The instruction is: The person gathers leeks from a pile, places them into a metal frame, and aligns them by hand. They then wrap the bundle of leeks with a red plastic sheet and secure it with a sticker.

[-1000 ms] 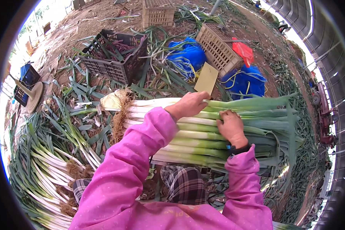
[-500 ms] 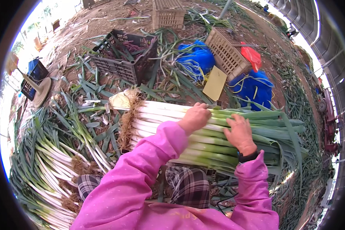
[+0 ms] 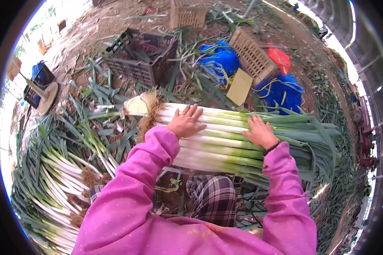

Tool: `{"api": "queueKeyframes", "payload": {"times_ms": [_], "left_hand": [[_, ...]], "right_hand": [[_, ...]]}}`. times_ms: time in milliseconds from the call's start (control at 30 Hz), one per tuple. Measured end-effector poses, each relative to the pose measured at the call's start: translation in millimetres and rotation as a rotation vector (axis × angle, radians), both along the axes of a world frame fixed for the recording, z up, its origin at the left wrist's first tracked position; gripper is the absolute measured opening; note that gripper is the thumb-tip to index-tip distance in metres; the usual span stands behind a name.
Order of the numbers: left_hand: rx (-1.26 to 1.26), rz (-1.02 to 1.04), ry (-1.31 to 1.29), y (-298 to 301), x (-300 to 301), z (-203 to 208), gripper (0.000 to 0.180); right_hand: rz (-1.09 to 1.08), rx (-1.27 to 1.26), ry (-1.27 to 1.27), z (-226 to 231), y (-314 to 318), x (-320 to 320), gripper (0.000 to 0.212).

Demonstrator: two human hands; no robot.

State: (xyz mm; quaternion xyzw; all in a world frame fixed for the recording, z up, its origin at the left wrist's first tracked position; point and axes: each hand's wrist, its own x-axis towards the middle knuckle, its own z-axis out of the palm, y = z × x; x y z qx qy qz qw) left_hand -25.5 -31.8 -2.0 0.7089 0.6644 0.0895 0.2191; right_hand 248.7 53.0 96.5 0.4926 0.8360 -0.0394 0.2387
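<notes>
A thick row of leeks (image 3: 219, 146) lies crosswise in front of me, white stems and brown roots to the left, green leaves to the right. My left hand (image 3: 186, 122) rests flat with spread fingers on the white stems near the root end. Over the pale green part, my right hand (image 3: 261, 132) lies on the leeks with its fingers stretched out. Neither hand grips anything. Past the roots a pale flat piece (image 3: 136, 106) sticks out at the left end; what supports the row is mostly hidden beneath it.
More leeks (image 3: 59, 182) are heaped at my left. Beyond the row stand a black crate (image 3: 132, 70) with trimmings, a tilted tan crate (image 3: 252, 55), blue netting (image 3: 219, 61), a yellow card (image 3: 240, 87) and a red bag (image 3: 280, 59). Leaf scraps litter the ground.
My left hand has moved left along the stems, from the middle toward the roots, and its fingers have spread. My right hand has shifted slightly left and away from me.
</notes>
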Motion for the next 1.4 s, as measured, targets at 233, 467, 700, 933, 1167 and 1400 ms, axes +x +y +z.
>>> {"api": "queueKeyframes", "payload": {"times_ms": [233, 467, 700, 933, 1167, 1400], "left_hand": [[0.073, 0.146, -0.044, 4, 53, -2, 0.089], [0.148, 0.107, -0.121, 3, 70, -11, 0.084], [0.186, 0.113, -0.182, 7, 72, -4, 0.084], [0.13, 0.158, -0.138, -10, 48, -10, 0.082], [0.214, 0.09, -0.243, 4, 60, -3, 0.08], [0.079, 0.144, -0.13, -15, 38, -10, 0.081]], "right_hand": [[-0.018, -0.117, -0.038, 2, 30, -27, 0.062], [0.472, -0.107, -0.429, -43, 187, 49, 0.047], [-0.278, -0.064, -0.347, -6, 219, 254, 0.035], [-0.367, -0.07, -0.227, 28, 134, 196, 0.043], [-0.564, 0.395, 0.23, 18, 142, 434, 0.064], [-0.746, 0.606, 0.407, 52, 181, 197, 0.05]]}}
